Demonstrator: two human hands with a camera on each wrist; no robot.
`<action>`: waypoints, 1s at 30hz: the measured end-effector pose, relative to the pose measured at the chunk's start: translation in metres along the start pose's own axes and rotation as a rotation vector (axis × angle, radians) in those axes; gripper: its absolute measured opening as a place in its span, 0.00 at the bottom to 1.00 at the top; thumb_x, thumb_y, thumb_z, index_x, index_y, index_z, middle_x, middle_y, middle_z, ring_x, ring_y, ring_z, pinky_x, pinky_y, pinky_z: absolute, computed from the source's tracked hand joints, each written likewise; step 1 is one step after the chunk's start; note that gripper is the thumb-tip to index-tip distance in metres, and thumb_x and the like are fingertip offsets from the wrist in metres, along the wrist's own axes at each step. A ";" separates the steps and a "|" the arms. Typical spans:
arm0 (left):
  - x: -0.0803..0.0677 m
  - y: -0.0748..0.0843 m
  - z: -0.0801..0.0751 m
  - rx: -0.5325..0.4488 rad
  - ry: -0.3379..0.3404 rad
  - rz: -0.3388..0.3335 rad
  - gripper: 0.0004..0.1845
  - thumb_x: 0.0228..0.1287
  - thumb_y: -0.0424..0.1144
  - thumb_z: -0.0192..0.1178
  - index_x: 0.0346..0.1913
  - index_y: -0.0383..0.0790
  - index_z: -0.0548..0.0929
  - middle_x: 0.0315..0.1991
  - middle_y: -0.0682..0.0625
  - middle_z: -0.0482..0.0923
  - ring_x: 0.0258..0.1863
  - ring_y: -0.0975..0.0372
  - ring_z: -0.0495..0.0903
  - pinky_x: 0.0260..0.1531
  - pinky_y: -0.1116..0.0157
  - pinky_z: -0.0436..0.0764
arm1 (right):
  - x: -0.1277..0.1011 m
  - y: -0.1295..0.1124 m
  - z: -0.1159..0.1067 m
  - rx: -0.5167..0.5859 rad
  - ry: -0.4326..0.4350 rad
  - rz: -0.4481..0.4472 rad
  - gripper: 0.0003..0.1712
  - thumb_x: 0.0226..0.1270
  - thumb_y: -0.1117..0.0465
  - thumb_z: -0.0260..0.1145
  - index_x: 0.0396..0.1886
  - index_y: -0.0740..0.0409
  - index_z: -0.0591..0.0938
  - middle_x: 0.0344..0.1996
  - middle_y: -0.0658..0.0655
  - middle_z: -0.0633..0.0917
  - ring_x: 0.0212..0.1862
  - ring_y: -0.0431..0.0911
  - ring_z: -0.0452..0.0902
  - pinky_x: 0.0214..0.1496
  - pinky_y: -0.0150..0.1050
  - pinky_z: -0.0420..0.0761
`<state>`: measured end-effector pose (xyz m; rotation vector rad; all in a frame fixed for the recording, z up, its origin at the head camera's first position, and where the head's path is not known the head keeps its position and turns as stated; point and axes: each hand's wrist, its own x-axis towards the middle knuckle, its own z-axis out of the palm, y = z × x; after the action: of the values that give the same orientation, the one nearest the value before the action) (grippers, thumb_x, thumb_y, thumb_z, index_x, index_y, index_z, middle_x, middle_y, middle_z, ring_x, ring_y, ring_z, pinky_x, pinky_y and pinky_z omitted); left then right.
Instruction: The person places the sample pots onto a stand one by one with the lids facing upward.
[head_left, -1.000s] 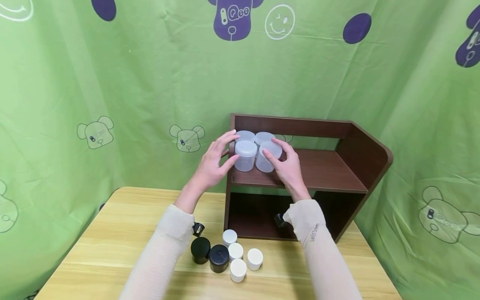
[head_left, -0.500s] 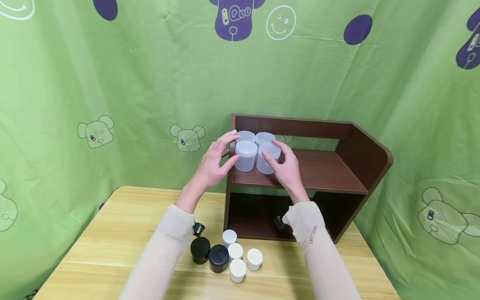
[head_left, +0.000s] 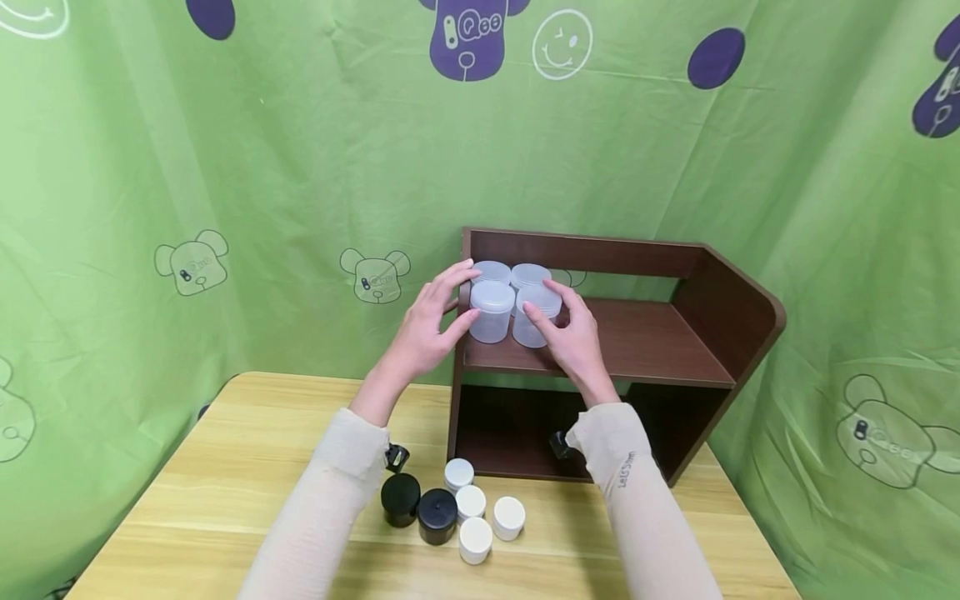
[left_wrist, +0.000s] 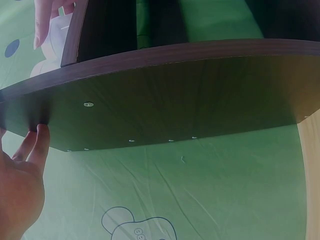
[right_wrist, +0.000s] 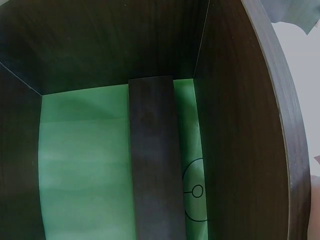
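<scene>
Four translucent round plastic jars with lids (head_left: 510,300) stand upright in a tight two-by-two cluster at the left end of the upper board of the dark brown wooden shelf (head_left: 660,342). The left hand (head_left: 429,325) lies just left of the cluster, fingers spread, thumb touching the near left jar (head_left: 491,312). The right hand (head_left: 573,333) lies just right of it, fingers loosely spread against the near right jar (head_left: 531,321). The jars sit between both hands, each hand nearest its own side. The shelf's left upright stands close behind the left hand. On the pale wooden surface (head_left: 225,500), near the shelf's foot, stand two black round jars (head_left: 420,507) and four small white round jars (head_left: 480,512), well below the hands.
</scene>
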<state>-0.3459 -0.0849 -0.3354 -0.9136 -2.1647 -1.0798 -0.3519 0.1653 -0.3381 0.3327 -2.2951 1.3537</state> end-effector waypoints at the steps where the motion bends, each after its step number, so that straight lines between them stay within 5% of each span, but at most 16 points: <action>1: 0.000 0.000 0.000 -0.002 0.000 0.001 0.29 0.78 0.45 0.57 0.77 0.51 0.65 0.81 0.49 0.59 0.78 0.56 0.62 0.71 0.53 0.78 | 0.000 0.000 0.000 -0.001 -0.002 0.002 0.38 0.68 0.41 0.71 0.74 0.47 0.74 0.56 0.57 0.78 0.38 0.47 0.69 0.35 0.32 0.71; 10: 0.000 -0.001 0.000 -0.031 0.001 0.002 0.29 0.78 0.45 0.57 0.77 0.52 0.65 0.82 0.52 0.58 0.78 0.55 0.62 0.70 0.49 0.79 | 0.000 -0.001 -0.001 -0.023 -0.026 0.010 0.39 0.70 0.42 0.70 0.76 0.47 0.71 0.59 0.59 0.77 0.41 0.46 0.70 0.41 0.31 0.73; 15: 0.000 -0.001 0.000 -0.006 -0.004 0.005 0.29 0.78 0.46 0.57 0.77 0.50 0.65 0.82 0.51 0.58 0.79 0.56 0.61 0.74 0.47 0.73 | -0.002 -0.002 -0.004 0.001 -0.054 -0.004 0.42 0.70 0.44 0.71 0.79 0.48 0.68 0.66 0.61 0.73 0.55 0.51 0.76 0.60 0.41 0.82; 20: 0.001 -0.001 0.000 0.012 -0.007 -0.001 0.29 0.78 0.46 0.57 0.77 0.51 0.65 0.82 0.52 0.58 0.79 0.57 0.60 0.77 0.49 0.69 | -0.010 -0.005 -0.011 0.014 -0.063 -0.045 0.42 0.69 0.47 0.72 0.78 0.49 0.68 0.66 0.63 0.71 0.68 0.56 0.74 0.75 0.53 0.76; 30: 0.000 0.000 0.000 -0.024 -0.012 -0.013 0.29 0.78 0.45 0.57 0.78 0.53 0.64 0.82 0.51 0.57 0.78 0.56 0.61 0.71 0.56 0.78 | -0.034 -0.013 -0.030 -0.040 0.013 -0.175 0.37 0.68 0.53 0.74 0.75 0.43 0.73 0.63 0.60 0.75 0.66 0.54 0.73 0.73 0.54 0.75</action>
<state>-0.3455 -0.0850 -0.3349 -0.9195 -2.1751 -1.1111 -0.3094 0.1842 -0.3331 0.4970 -2.2220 1.2181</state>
